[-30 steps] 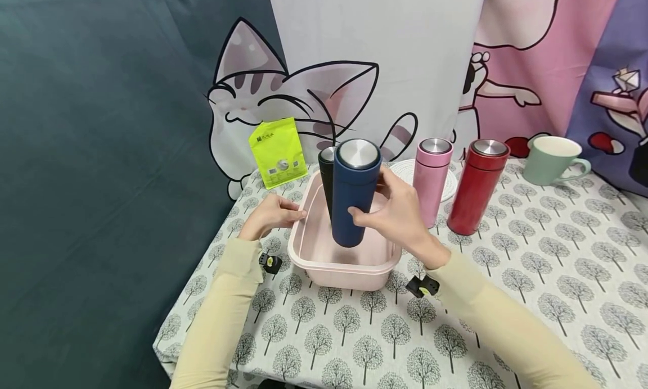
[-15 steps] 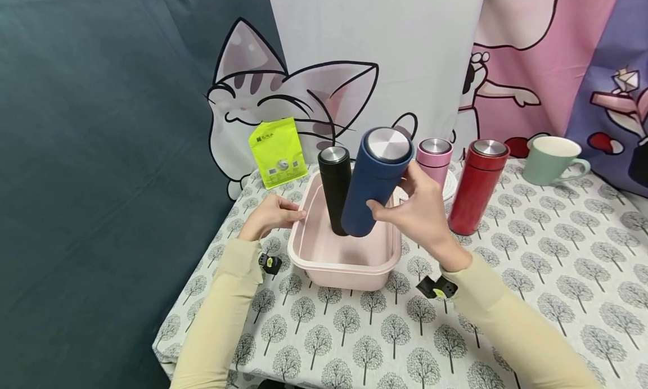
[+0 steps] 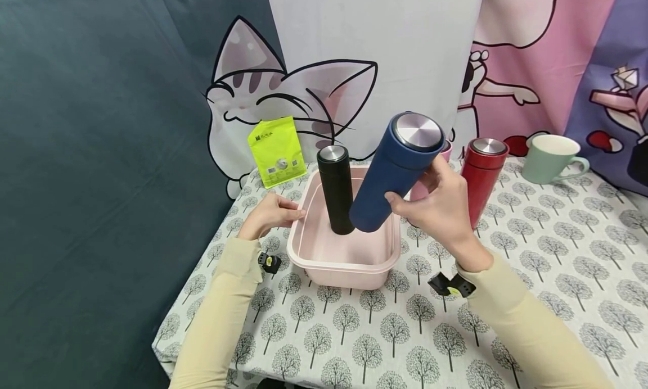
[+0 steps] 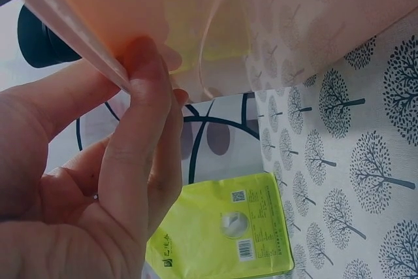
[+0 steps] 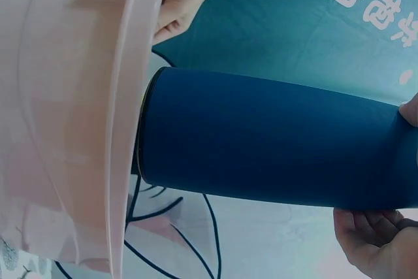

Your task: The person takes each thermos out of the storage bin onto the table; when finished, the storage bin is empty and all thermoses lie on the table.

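My right hand grips a dark blue thermos with a steel-topped lid, tilted with its lid to the right and its base over the right part of a pale pink plastic basin. In the right wrist view the blue thermos spans the picture, its base close to the basin's rim. A black thermos stands inside the basin. On the basin's left rim, my left hand pinches the edge between thumb and fingers, as the left wrist view of the hand also shows.
Right of the basin stand a red thermos and a pink thermos, mostly hidden by the blue one and my hand. A green mug sits at the back right. Behind the basin leans a lime-green packet.
My right hand has lifted the blue thermos and carried it rightward, tilting it from nearly upright. The black thermos came into fuller view. My left hand stays on the rim.
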